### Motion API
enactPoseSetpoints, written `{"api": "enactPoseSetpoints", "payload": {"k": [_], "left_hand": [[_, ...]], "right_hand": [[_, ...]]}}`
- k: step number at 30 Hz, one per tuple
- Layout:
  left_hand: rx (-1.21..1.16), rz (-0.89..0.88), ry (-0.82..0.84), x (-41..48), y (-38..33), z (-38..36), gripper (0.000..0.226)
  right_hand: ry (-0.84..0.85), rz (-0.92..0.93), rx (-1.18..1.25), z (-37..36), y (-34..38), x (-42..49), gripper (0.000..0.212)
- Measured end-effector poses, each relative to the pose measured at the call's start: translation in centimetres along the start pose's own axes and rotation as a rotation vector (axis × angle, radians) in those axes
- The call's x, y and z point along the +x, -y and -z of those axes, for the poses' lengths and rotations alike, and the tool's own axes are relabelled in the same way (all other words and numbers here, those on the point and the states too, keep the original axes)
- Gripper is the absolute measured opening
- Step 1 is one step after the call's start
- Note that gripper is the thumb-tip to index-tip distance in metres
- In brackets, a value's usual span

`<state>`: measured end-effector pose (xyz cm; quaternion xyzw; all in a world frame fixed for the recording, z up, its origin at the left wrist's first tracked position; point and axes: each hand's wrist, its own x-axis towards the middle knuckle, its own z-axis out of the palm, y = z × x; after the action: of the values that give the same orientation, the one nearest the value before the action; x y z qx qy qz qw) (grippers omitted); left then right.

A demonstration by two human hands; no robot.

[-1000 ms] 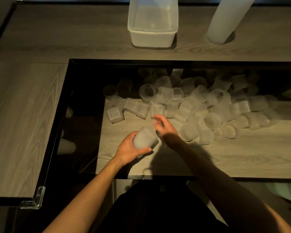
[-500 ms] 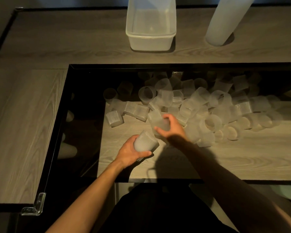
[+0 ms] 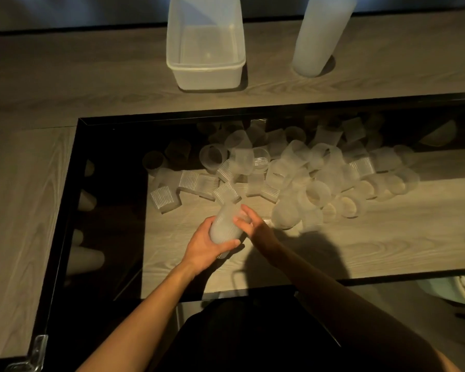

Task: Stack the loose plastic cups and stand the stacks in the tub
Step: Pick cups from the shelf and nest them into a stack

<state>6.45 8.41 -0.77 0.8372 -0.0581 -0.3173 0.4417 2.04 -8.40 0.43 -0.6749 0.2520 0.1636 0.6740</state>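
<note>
Hands: the left hand (image 3: 207, 245) grips the near end of a short stack (image 3: 223, 226) of cups, well in front of the tub (image 3: 207, 77). The right hand (image 3: 258, 229) curls its fingers round the stack's far end, apparently seating the newest cup.
Short stack: tilted, with its far end pointing toward the tub; I cannot tell whether it touches the tabletop (image 3: 91, 76).
Loose cups (image 3: 293, 178): a broad heap between the hands and the tub, spreading off to the tub's right, many lying on their sides.
Tub: upright and empty, with no stack inside.
Tall stack (image 3: 320, 36): upright just right of the tub, outside it.
Progress: early, by my reading. One tall stack is built but not in the tub, a second is only begun, dozens of cups are unstacked, and nothing has been stood in the tub yet.
</note>
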Motion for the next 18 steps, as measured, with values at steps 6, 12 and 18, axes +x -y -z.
{"api": "enactPoseSetpoints", "payload": {"k": [6, 12, 18], "left_hand": [[0.043, 0.019, 0.003, 0.1, 0.5, 0.5, 0.077], [0.086, 0.079, -0.014, -0.4, 2.7, 1.2, 0.082], [0.155, 0.059, 0.024, -1.1, 3.4, 1.4, 0.086]], "right_hand": [[-0.293, 0.231, -0.347, 1.5, -0.5, 0.7, 0.036], [0.131, 0.208, -1.205, 3.3, -4.2, 0.0, 0.097], [-0.029, 0.134, -0.882, 3.3, -6.2, -0.7, 0.089]]}}
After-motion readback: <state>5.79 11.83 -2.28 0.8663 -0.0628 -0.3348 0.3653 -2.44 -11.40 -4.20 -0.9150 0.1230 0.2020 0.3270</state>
